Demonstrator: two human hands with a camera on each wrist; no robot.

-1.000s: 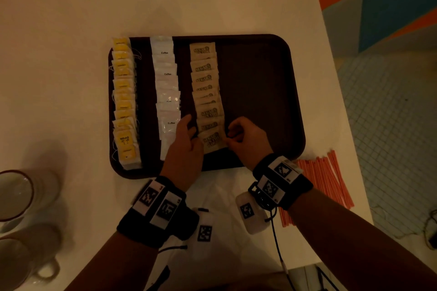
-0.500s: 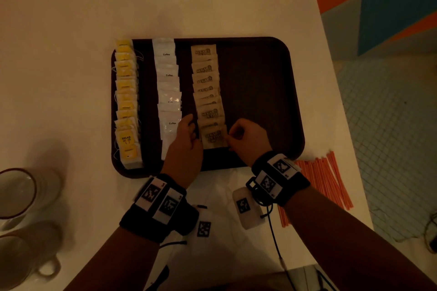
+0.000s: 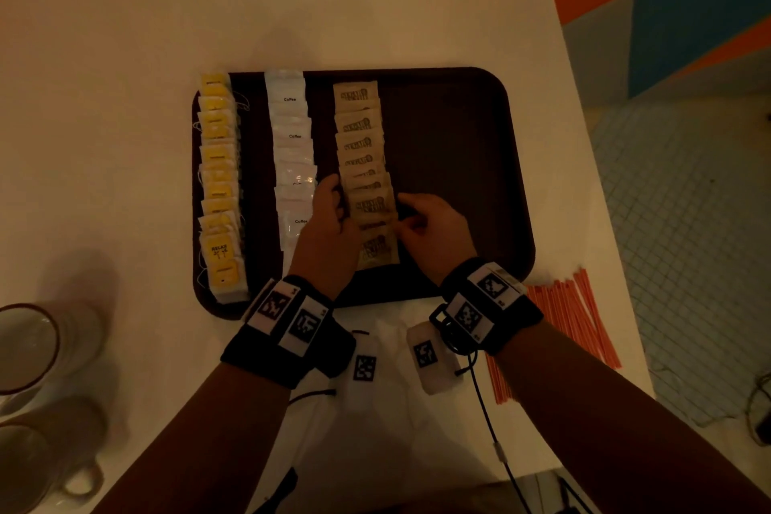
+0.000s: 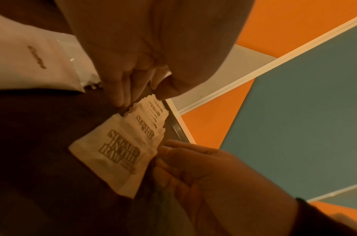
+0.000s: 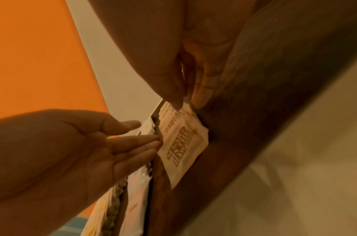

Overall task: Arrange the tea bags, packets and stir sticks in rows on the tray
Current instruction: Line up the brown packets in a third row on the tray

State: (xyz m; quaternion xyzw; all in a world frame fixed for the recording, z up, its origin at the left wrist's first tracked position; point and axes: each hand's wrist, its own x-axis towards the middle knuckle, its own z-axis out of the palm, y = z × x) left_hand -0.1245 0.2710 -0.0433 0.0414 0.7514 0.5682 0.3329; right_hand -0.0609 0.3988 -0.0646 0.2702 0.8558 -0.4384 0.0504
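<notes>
A dark brown tray (image 3: pixel 450 163) holds three rows: yellow tea bags (image 3: pixel 217 163) at the left, white coffee packets (image 3: pixel 292 138) beside them, and brown sugar packets (image 3: pixel 361 146) in the middle. Both hands are at the near half of the sugar row. My left hand (image 3: pixel 333 200) lies along the row's left edge with straight fingers (image 5: pixel 145 140) touching the packets. On the right side, my right hand (image 3: pixel 402 217) pinches the edge of a sugar packet (image 5: pixel 183 143) between thumb and forefinger. Orange stir sticks (image 3: pixel 571 325) lie on the table, right of the tray.
The tray's right half is bare. Two cups (image 3: pixel 25 346) stand at the table's near left. The white table (image 3: pixel 375 4) ends just right of the stir sticks, above a tiled floor. A white paper (image 3: pixel 392 409) lies under my wrists.
Both hands have slid a little farther up the sugar row, from the nearest packet to the ones behind it. The three rows lie as before.
</notes>
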